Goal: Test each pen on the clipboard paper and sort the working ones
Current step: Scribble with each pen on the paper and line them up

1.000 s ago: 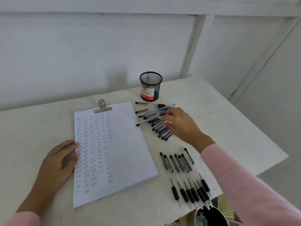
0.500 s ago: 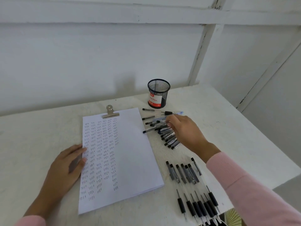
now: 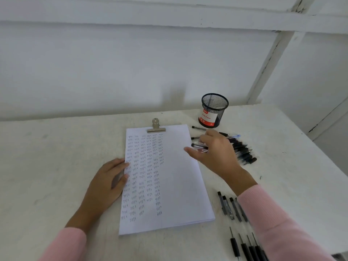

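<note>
White table (image 3: 56,166) against a white wall (image 3: 113,63). I see the paper (image 3: 178,185) mid-table, with the clip (image 3: 156,127) at its 12 o'clock edge and columns of test marks down its left half.

Left hand (image 3: 107,183) lies flat with its fingers straight, the tips resting on the paper's 9 o'clock edge.

Right hand (image 3: 216,153) is over the paper's 2 o'clock corner, its fingers curled and pinching one pen (image 3: 199,146), dark tip pointing to 9 o'clock. The view is blurred there, so I can't tell the exact finger placement.

The pile (image 3: 243,151) of pens sits at 3 o'clock from that hand, just beside it. Mesh cup (image 3: 213,111) stands upright at 1 o'clock from the paper.

More pens lie in a row (image 3: 228,206) at 4 o'clock from the paper, partly under the pink sleeve (image 3: 278,223).
</note>
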